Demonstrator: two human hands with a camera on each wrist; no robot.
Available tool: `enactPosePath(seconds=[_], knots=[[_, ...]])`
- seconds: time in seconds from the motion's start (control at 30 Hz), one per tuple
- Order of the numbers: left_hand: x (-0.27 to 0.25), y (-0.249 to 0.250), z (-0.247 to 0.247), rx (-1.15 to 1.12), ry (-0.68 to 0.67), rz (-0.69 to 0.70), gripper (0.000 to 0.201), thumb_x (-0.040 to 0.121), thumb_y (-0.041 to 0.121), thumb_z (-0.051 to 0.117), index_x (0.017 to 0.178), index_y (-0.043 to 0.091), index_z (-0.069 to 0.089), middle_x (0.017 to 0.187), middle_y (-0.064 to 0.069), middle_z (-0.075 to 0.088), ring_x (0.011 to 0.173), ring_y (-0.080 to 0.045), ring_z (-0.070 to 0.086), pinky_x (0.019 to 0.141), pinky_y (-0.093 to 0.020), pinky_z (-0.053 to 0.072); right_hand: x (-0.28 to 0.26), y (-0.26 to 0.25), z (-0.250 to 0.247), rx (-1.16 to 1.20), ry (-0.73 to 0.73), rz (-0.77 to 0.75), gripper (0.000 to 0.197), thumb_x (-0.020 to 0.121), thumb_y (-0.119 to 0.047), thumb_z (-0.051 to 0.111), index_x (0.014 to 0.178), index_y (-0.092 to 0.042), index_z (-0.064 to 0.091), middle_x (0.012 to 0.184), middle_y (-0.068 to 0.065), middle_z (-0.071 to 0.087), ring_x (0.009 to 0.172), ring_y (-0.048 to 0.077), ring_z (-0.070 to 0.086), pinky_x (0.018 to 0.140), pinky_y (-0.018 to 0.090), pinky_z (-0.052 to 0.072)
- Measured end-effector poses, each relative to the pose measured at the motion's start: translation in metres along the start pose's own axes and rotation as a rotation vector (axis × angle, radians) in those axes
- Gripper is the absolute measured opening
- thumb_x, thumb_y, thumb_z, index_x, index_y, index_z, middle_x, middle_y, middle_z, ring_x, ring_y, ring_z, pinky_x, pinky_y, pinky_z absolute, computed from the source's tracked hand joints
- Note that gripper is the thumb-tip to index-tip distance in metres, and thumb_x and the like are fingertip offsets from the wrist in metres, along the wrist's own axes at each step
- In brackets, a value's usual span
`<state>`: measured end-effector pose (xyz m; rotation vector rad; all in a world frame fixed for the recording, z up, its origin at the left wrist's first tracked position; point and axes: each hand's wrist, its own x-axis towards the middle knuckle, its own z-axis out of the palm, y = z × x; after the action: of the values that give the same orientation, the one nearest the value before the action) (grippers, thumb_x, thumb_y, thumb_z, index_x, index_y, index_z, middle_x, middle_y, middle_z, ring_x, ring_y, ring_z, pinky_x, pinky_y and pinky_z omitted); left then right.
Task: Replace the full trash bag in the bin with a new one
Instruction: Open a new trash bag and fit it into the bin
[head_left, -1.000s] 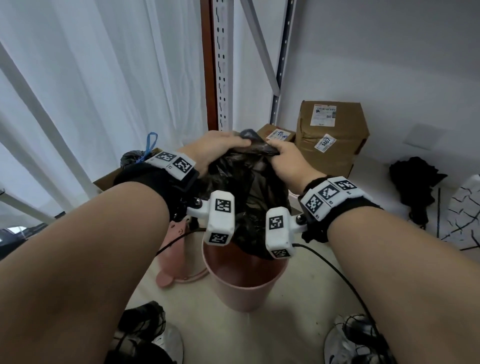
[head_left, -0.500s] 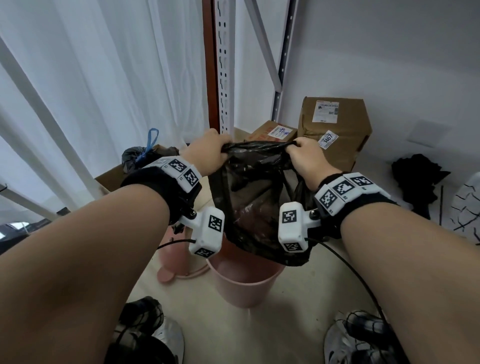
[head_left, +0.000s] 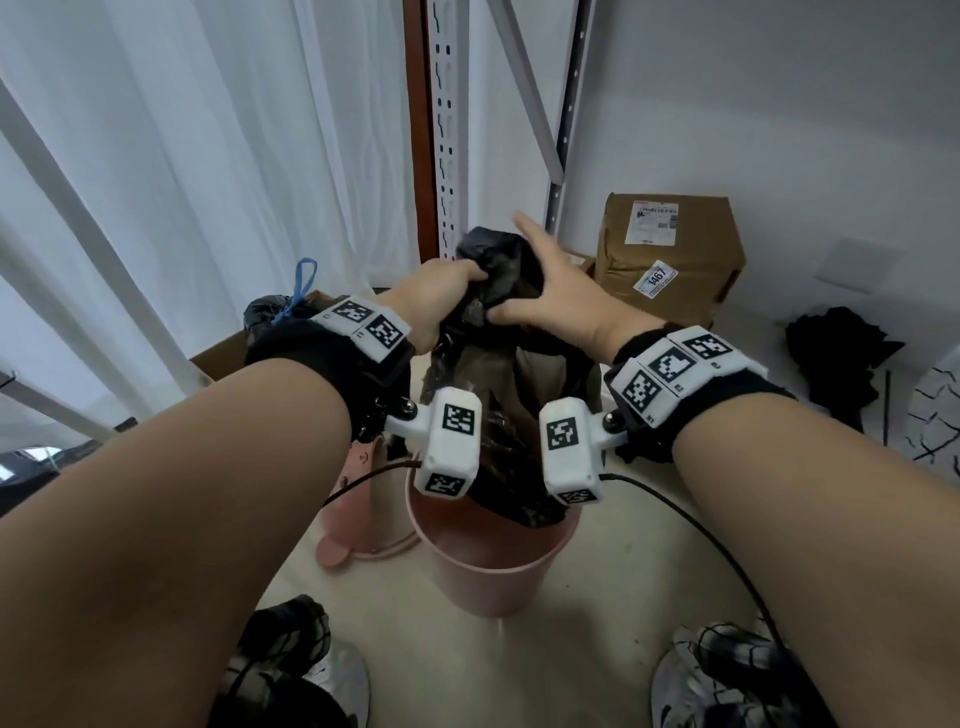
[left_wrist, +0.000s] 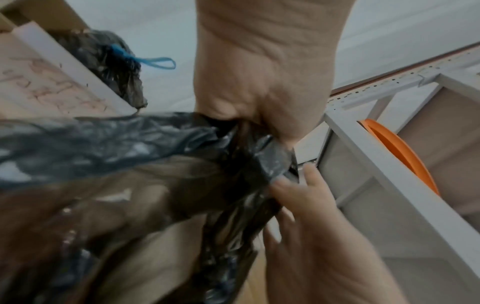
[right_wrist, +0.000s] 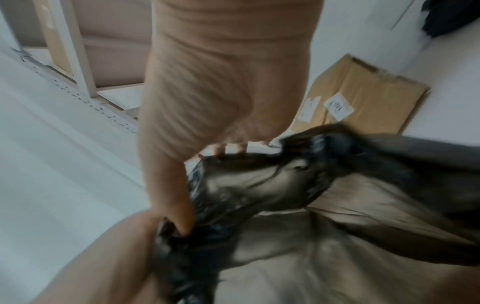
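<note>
A thin black trash bag (head_left: 498, 395) hangs over the pink bin (head_left: 493, 566), its lower end just inside the rim. My left hand (head_left: 441, 291) grips the bunched top of the bag in a fist, as the left wrist view (left_wrist: 259, 92) also shows. My right hand (head_left: 550, 296) is beside it with fingers spread and straight, thumb and fingertips touching the gathered plastic. In the right wrist view, the bag (right_wrist: 311, 226) spreads out blurred below my palm. The bag's inside is hidden.
A tied black bag with a blue drawstring (head_left: 270, 314) sits in a cardboard box at left. A pink lid (head_left: 358, 499) lies on the floor beside the bin. Cardboard boxes (head_left: 670, 254), a shelf upright (head_left: 447, 130) and dark cloth (head_left: 836, 358) stand behind. My shoes (head_left: 717, 675) are near.
Half a second ago both hands held the bag's mouth stretched wide. Now the top is gathered in my left fist, and my right hand has let go and spread its fingers.
</note>
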<state>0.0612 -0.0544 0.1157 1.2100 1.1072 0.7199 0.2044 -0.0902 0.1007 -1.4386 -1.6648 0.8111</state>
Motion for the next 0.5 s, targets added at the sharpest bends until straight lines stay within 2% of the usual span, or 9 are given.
enactPosePath(seconds=[0.07,0.1,0.17,0.23,0.27,0.33,0.4,0.47,0.5], knots=[[-0.003,0.003,0.005,0.011,-0.081,-0.036,0.021,0.093,0.018,0.047,0.085,0.011,0.064,0.066,-0.003,0.07,0.062,-0.016,0.067,0.057,-0.026,0.053,0.002,-0.006,0.006,-0.038,-0.11,-0.063,0.102,0.079,-0.005,0.072,0.153,-0.021,0.002,0.139,-0.005,0.038,0.126,0.007,0.042,0.102,0.013,0.036],[-0.001,0.004,0.005,0.05,-0.086,-0.009,0.02,0.092,0.019,0.048,0.081,0.012,0.064,0.063,-0.001,0.069,0.059,-0.015,0.066,0.055,-0.023,0.052,0.001,-0.007,0.008,-0.071,-0.117,-0.079,0.097,0.081,-0.004,0.07,0.153,-0.019,0.005,0.136,-0.006,0.039,0.125,0.006,0.042,0.101,0.01,0.033],[0.001,0.003,-0.001,0.224,-0.07,0.142,0.019,0.091,0.019,0.054,0.077,0.009,0.062,0.061,-0.003,0.066,0.055,-0.013,0.063,0.056,-0.021,0.05,0.003,-0.002,0.011,-0.208,-0.037,-0.124,0.069,0.087,-0.002,0.063,0.147,-0.011,0.03,0.138,0.002,0.047,0.128,0.013,0.044,0.101,0.01,0.028],[0.002,-0.002,-0.01,0.422,-0.115,0.284,0.022,0.09,0.027,0.062,0.079,0.008,0.06,0.072,-0.008,0.063,0.064,-0.013,0.061,0.066,-0.023,0.05,0.006,0.006,0.01,-0.313,0.073,-0.133,0.032,0.092,-0.002,0.053,0.124,-0.003,0.059,0.125,0.013,0.061,0.119,0.024,0.054,0.099,0.021,0.036],[0.002,-0.006,-0.015,0.493,-0.151,0.294,0.024,0.087,0.032,0.066,0.087,0.009,0.06,0.08,-0.007,0.065,0.071,-0.011,0.062,0.073,-0.023,0.051,0.006,0.009,0.008,-0.327,0.116,-0.098,0.023,0.094,-0.004,0.05,0.111,0.0,0.065,0.114,0.016,0.066,0.11,0.027,0.058,0.095,0.028,0.041],[0.004,-0.012,-0.025,0.698,-0.193,0.26,0.037,0.081,0.03,0.073,0.107,0.008,0.057,0.097,-0.006,0.066,0.087,-0.014,0.063,0.085,-0.028,0.051,0.009,0.014,0.002,-0.316,0.155,-0.006,0.026,0.097,-0.009,0.044,0.098,0.004,0.067,0.103,0.019,0.067,0.098,0.029,0.06,0.083,0.032,0.044],[0.007,-0.016,-0.03,0.883,-0.188,0.236,0.032,0.084,0.019,0.07,0.108,0.0,0.062,0.103,-0.018,0.068,0.093,-0.026,0.065,0.092,-0.035,0.05,0.009,0.015,-0.007,-0.24,0.223,0.071,0.031,0.098,-0.011,0.039,0.095,0.005,0.065,0.097,0.018,0.065,0.091,0.026,0.057,0.076,0.029,0.037],[0.009,-0.016,-0.032,0.805,-0.076,0.228,0.023,0.089,0.016,0.062,0.102,-0.002,0.066,0.099,-0.022,0.068,0.094,-0.031,0.064,0.095,-0.038,0.05,0.01,0.02,-0.017,-0.183,0.284,0.198,0.034,0.098,-0.014,0.035,0.076,-0.005,0.059,0.079,0.01,0.057,0.086,0.023,0.05,0.076,0.028,0.034],[0.008,-0.015,-0.033,0.646,-0.002,0.207,0.018,0.091,0.015,0.059,0.099,0.001,0.066,0.094,-0.018,0.068,0.091,-0.029,0.064,0.096,-0.037,0.049,0.01,0.025,-0.02,-0.223,0.287,0.288,0.035,0.097,-0.016,0.034,0.066,-0.013,0.05,0.071,0.005,0.049,0.086,0.023,0.047,0.075,0.029,0.033]])
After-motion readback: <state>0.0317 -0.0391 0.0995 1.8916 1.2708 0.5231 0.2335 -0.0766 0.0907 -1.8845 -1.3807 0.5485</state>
